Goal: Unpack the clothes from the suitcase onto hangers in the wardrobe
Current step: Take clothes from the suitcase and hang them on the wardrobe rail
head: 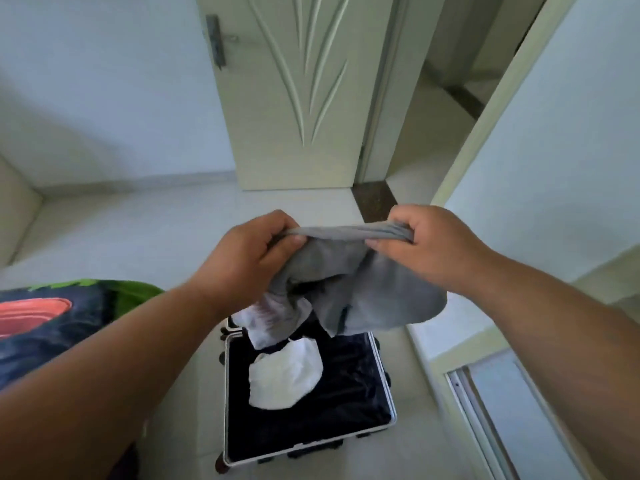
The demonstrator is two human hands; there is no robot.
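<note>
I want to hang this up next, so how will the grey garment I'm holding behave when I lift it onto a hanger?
The grey garment is probably floppy: it sags in folds between the left hand and right hand. It likely weighs little, since fingertip pinches hold it. It may slide off a hanger unless spread.

Two bare forearms reached in from the lower corners, no sleeves, watches or rings visible. The left hand (249, 258) and right hand (433, 247) wore no gloves.
</note>
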